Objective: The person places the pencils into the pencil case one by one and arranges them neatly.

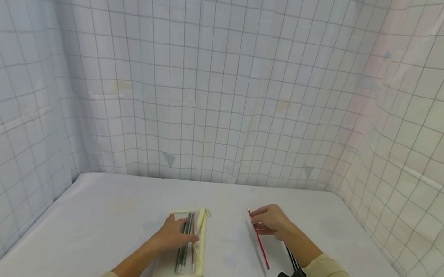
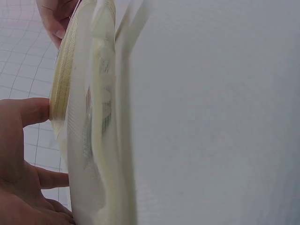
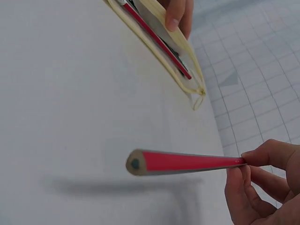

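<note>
Head view: a white tabletop [image 1: 104,236] bears a cream-edged pouch [image 1: 166,268]; the left hand [image 1: 173,236] lies spread on the pouch; to the pouch's right, the right hand [image 1: 271,222] pinches a red pencil [image 1: 261,246]; other pencils [image 3: 156,40] lie inside the pouch.

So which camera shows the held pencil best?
Right wrist view: the pencil looks big, pinched in the right hand. The head view shows it small and thin; the left wrist view doesn't show it clearly.

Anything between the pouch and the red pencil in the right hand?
Nothing: the head view shows just bare white table between the pouch and that red pencil.
</note>
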### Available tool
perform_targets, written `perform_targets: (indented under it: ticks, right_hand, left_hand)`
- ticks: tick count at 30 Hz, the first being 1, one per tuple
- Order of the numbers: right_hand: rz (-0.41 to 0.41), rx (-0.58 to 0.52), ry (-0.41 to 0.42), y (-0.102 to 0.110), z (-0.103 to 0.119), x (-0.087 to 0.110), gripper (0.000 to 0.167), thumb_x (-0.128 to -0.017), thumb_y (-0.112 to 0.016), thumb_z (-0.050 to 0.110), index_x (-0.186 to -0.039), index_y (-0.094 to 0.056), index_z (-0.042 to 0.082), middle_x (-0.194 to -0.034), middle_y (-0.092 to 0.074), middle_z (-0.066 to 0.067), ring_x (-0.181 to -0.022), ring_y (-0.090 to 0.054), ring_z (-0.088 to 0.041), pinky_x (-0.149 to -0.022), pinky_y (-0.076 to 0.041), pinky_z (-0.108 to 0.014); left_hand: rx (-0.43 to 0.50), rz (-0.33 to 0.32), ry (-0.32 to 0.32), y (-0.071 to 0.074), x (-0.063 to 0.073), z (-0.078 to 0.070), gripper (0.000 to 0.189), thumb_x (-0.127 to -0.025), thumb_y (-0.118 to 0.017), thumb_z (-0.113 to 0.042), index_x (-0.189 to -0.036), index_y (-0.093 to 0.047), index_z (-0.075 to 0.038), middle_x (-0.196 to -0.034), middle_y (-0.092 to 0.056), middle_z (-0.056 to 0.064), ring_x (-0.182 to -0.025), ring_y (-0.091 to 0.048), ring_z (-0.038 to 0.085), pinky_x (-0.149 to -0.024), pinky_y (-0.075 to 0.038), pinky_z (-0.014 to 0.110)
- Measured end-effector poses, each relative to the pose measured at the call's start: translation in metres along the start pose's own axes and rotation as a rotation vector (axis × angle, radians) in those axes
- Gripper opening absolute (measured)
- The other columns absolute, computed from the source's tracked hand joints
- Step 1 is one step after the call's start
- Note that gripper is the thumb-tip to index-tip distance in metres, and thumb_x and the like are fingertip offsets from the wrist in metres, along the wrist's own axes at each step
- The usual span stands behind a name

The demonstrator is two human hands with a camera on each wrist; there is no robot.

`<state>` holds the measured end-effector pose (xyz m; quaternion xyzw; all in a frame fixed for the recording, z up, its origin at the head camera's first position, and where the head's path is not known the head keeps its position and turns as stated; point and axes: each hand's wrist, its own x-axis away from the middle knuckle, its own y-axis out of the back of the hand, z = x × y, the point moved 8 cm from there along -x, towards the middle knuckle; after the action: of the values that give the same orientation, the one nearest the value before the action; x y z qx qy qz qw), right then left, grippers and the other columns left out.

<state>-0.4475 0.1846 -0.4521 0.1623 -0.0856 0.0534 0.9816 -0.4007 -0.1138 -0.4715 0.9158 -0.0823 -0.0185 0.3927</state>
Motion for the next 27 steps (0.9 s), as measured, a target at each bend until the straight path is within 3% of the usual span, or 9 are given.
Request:
perform_targets:
  ticks: [13, 27]
  right_hand:
    - [0.107, -0.008, -0.004, -0.068, 0.004, -0.010, 0.021, -0.089, -0.075, -0.003, -0.110, -0.076, -0.005, -0.089, -0.071, -0.009, -0.065, -0.066, -0.014, -0.059, -0.059, -0.028]
    - [0.177, -0.026, 0.008, -0.114, 0.012, -0.016, 0.016, -0.085, -0.075, -0.009, -0.101, -0.076, -0.008, -0.082, -0.068, -0.011, -0.059, -0.061, -0.014, -0.052, -0.056, -0.026]
  left_hand:
    - [-0.001, 0.001, 0.025, -0.001, -0.002, 0.004, 0.084, -0.089, -0.078, -0.042, -0.147, -0.047, 0.011, -0.156, -0.014, 0.047, -0.144, -0.018, 0.063, -0.110, -0.026, 0.074]
    - [0.007, -0.005, 0.030, 0.001, -0.002, 0.002, 0.085, -0.087, -0.078, -0.042, -0.146, -0.048, 0.011, -0.157, -0.015, 0.046, -0.145, -0.020, 0.061, -0.110, -0.027, 0.071]
